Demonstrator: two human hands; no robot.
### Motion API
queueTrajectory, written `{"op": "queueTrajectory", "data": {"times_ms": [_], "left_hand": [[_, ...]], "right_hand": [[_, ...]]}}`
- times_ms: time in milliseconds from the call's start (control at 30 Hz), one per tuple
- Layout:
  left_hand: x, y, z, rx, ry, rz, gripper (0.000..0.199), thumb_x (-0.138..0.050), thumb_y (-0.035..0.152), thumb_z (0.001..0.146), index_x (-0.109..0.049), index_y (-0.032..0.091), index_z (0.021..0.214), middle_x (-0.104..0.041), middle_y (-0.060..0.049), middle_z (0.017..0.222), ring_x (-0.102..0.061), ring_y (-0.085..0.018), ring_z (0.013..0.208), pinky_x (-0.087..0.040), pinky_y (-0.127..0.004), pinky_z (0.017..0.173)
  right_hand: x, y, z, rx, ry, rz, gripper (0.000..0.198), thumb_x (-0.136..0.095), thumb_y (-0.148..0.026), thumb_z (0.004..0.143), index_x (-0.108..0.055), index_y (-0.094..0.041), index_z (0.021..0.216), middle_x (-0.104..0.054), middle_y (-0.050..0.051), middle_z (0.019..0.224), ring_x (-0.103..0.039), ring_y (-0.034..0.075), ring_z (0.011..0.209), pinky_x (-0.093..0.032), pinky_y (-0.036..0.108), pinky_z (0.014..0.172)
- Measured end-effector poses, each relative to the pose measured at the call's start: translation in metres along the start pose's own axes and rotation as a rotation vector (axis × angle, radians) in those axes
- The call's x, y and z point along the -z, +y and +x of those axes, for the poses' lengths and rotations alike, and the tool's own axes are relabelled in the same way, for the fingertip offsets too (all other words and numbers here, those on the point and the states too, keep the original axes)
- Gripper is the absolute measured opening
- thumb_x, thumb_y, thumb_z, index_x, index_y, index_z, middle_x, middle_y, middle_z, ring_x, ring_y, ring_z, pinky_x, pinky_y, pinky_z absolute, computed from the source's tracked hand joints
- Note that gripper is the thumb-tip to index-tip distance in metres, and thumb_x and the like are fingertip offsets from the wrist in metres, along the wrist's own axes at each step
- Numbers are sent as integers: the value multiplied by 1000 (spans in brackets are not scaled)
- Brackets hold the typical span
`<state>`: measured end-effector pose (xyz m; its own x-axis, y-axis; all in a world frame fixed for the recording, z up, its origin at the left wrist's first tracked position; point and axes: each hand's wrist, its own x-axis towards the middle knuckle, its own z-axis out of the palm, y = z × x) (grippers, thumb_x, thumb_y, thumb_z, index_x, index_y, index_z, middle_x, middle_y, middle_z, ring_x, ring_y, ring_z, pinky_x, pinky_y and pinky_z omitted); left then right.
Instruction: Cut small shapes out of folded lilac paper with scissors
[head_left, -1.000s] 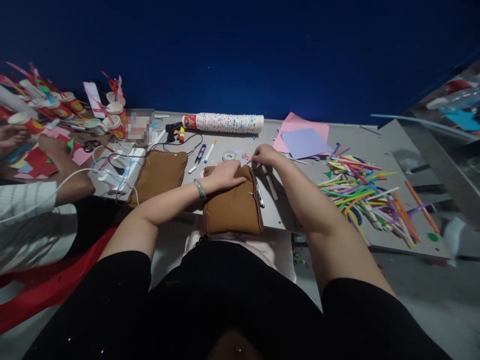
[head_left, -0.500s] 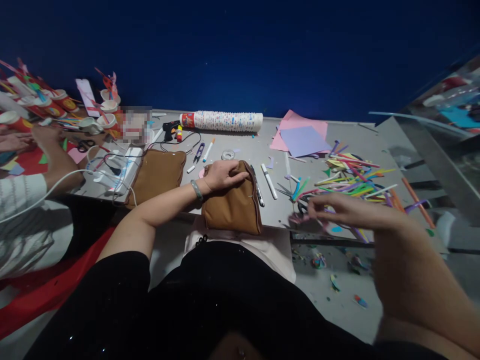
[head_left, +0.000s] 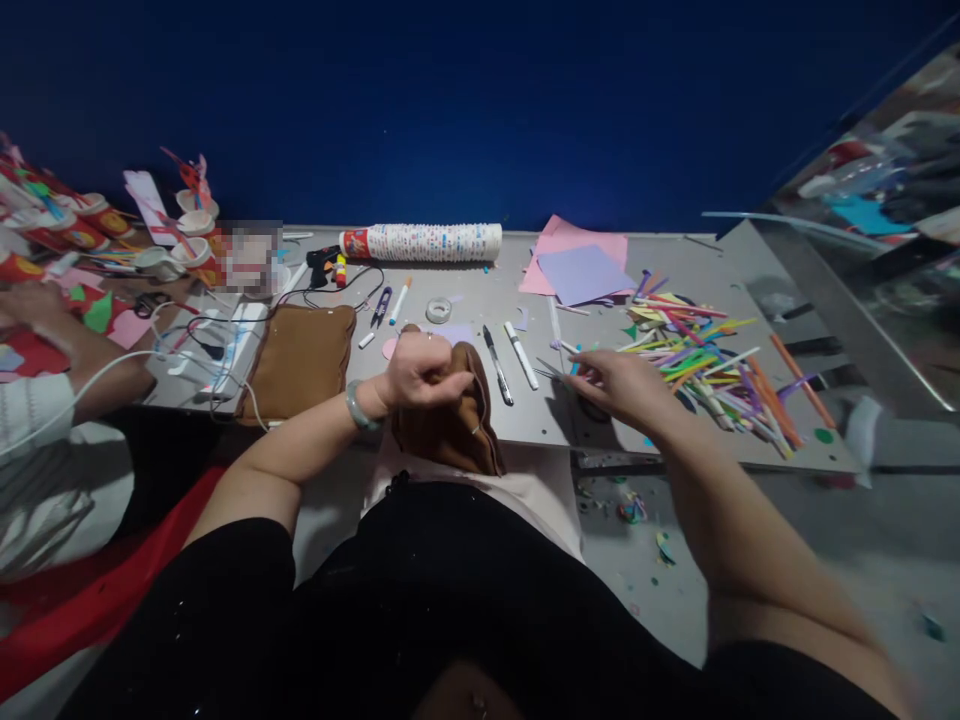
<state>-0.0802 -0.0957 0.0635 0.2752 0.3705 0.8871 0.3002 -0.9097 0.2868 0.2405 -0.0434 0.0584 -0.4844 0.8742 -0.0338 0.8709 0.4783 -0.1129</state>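
My left hand [head_left: 424, 372], with a bracelet at its wrist, is closed on the upper part of a brown pouch [head_left: 450, 435]. The pouch is bunched up at the table's front edge, its seam facing right, with a small pale mark near that seam. To the right, my right hand [head_left: 611, 385] hovers with thumb and fingers pinched together. Whatever lies between those fingertips is too small to make out. Scissors [head_left: 551, 370] lie under this hand, blades pointing left, handles mostly hidden. A black pen [head_left: 498, 366] and a white marker [head_left: 520, 355] lie between my hands.
A second brown pouch [head_left: 300, 355] lies left beside a power strip [head_left: 236, 350] with cables. A stack of paper cups [head_left: 427, 243] lies at the back. Pink and purple paper [head_left: 581, 275] and colourful strips [head_left: 705, 360] lie right. A co-worker's arm [head_left: 90, 345] is at left.
My right hand has come left, towards the pouch and over the scissors. My left hand has curled tighter, and the pouch is now folded and tilted. The view has shifted slightly right.
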Motion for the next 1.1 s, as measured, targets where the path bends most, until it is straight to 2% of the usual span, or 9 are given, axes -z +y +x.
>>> {"op": "queueTrajectory", "data": {"times_ms": [100, 167, 267, 333, 433, 600, 833, 1000, 1100], "left_hand": [[9, 32, 4, -185, -117, 113, 53, -59, 35, 99, -30, 23, 57, -31, 7, 47, -32, -10, 45, -26, -29, 48], [11, 48, 4, -226, -135, 137, 52, -58, 32, 99, -29, 23, 56, -34, 7, 47, -33, -11, 46, -28, -29, 48], [10, 61, 0, -242, -146, 122, 51, -60, 30, 97, -31, 23, 55, -36, 7, 47, -34, -11, 47, -29, -28, 48], [9, 63, -3, -236, -156, 117, 52, -65, 29, 94, -32, 23, 55, -36, 7, 47, -34, -10, 47, -28, -28, 48], [9, 62, -6, -224, -164, 119, 53, -71, 29, 90, -32, 23, 55, -36, 8, 47, -35, -10, 47, -29, -28, 48], [8, 58, -8, -235, -165, 150, 57, -77, 32, 85, -29, 23, 57, -34, 9, 49, -35, -9, 46, -30, -27, 48], [1, 56, -12, -207, -150, 99, 50, -66, 28, 93, -31, 23, 58, -37, 8, 48, -36, -10, 46, -29, -28, 49], [-3, 58, -12, -185, -167, 84, 50, -65, 28, 94, -32, 23, 57, -38, 8, 48, -36, -10, 46, -27, -29, 48], [-3, 58, -12, -183, -167, 77, 49, -66, 27, 94, -32, 23, 58, -39, 8, 48, -37, -10, 47, -28, -28, 48]], "right_hand": [[-19, -41, 30, -33, -53, -53, 58, -64, -54, 96, -69, -13, 136, -76, 21, 125, -71, 35, 112, -54, 40, 89], [-28, -67, 41, -28, -68, -97, 71, -63, -62, 95, -62, -11, 145, -71, 25, 129, -67, 39, 117, -52, 42, 91], [-29, -84, 52, -24, -34, -115, 70, -55, -60, 99, -59, -9, 147, -68, 28, 132, -65, 39, 118, -50, 43, 92], [-21, -74, 62, -56, -19, -140, 56, -52, -48, 102, -67, -9, 138, -69, 28, 130, -65, 40, 119, -49, 44, 93], [-7, -37, 78, -179, -75, -203, 39, -53, -31, 99, -79, -10, 121, -75, 25, 120, -67, 39, 116, -47, 45, 93], [-1, 11, 89, -214, -248, -181, 27, -69, -29, 90, -84, -17, 109, -80, 16, 116, -71, 32, 108, -49, 38, 88], [-20, 7, 96, -126, -153, -99, 25, -61, -19, 92, -83, -15, 103, -79, 17, 114, -71, 33, 108, -49, 38, 93], [-31, 1, 136, -84, -26, 38, 24, -62, -20, 92, -82, -13, 105, -73, 17, 126, -68, 28, 113, -48, 33, 97], [-36, -8, 162, -88, -56, 109, 19, -65, -15, 87, -81, -14, 97, -76, 13, 113, -68, 24, 98, -49, 30, 87]]}}
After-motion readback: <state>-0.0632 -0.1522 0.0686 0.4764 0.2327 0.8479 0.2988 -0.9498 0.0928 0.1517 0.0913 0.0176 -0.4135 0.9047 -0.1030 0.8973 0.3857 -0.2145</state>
